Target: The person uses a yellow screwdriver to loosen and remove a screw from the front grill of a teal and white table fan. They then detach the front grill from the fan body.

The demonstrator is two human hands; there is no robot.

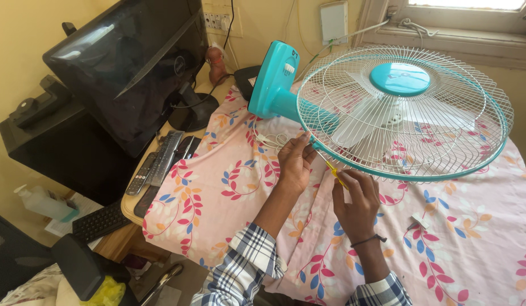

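Two hands are set at the fan's [400, 113] teal rim — left hand [295, 161] pinching it, right hand [356, 198] just below, closed on a yellow tool [334, 170].

Both arms come in from the bottom edge, sleeves in a blue-and-white plaid rolled up near the elbows, forearms bare. The left hand [295, 161] reaches further out, wrist pretty straight, fingers curled with the fingertips [304, 137] pinched together at the top. The right hand [356, 198] sits just beside it and a bit closer to the body, back of the hand facing up, fingers bent in and closed around something thin and yellow. There's a thin dark band round the right wrist. The hands are near each other but not touching.
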